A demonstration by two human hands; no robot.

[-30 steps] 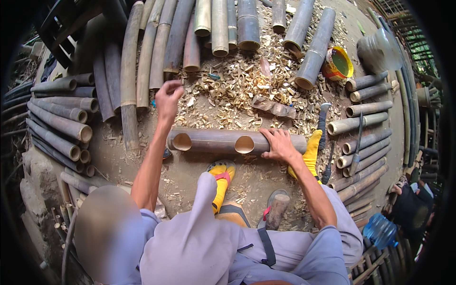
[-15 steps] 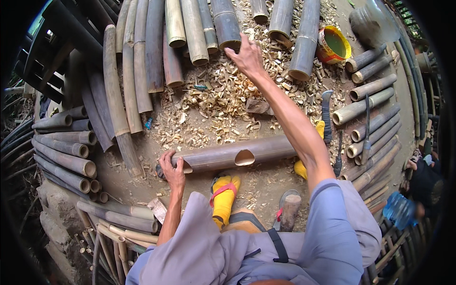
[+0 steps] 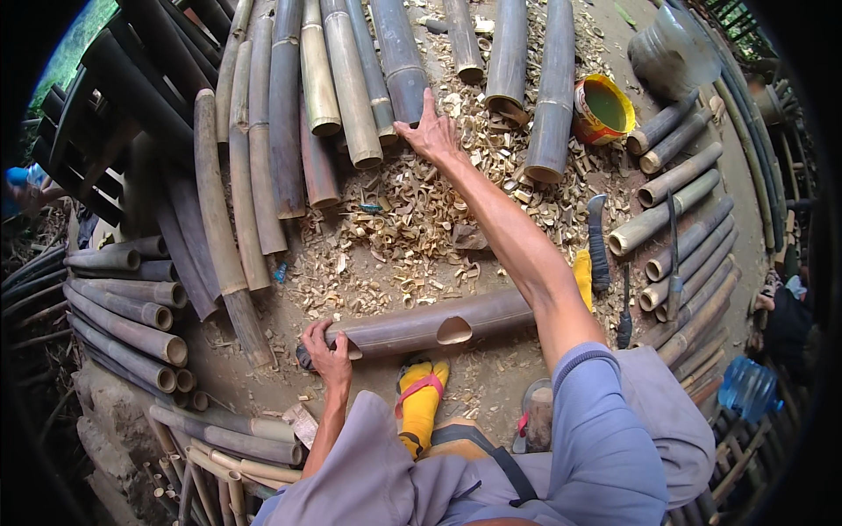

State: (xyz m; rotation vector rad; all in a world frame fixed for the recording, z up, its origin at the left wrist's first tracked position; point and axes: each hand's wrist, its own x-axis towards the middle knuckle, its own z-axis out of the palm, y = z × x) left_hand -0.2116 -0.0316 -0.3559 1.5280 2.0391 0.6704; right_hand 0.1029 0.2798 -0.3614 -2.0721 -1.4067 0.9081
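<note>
A brown bamboo pole [image 3: 395, 331] with notches cut in its upper side lies crosswise in front of me, above my foot in a yellow sock [image 3: 423, 405]. My left hand [image 3: 328, 351] is curled over its left end, beside one notch. My right arm stretches forward across the right part of that pole. At the near end of a thick dark bamboo pole [image 3: 399, 54], my right hand [image 3: 431, 136] grips the rim between thumb and fingers. The hand hides most of that pole's opening.
Pale wood chips [image 3: 412, 210] cover the ground. A yellow tub of greenish liquid [image 3: 603, 110] stands at the far right. A dark-handled blade [image 3: 598, 241] and another long blade [image 3: 674, 254] lie at the right. More bamboo poles [image 3: 210, 193] lie on both sides.
The whole view has shifted a little. My right hand has moved left across the dark pole's end and now covers its opening. My left hand stays on the notched pole.
</note>
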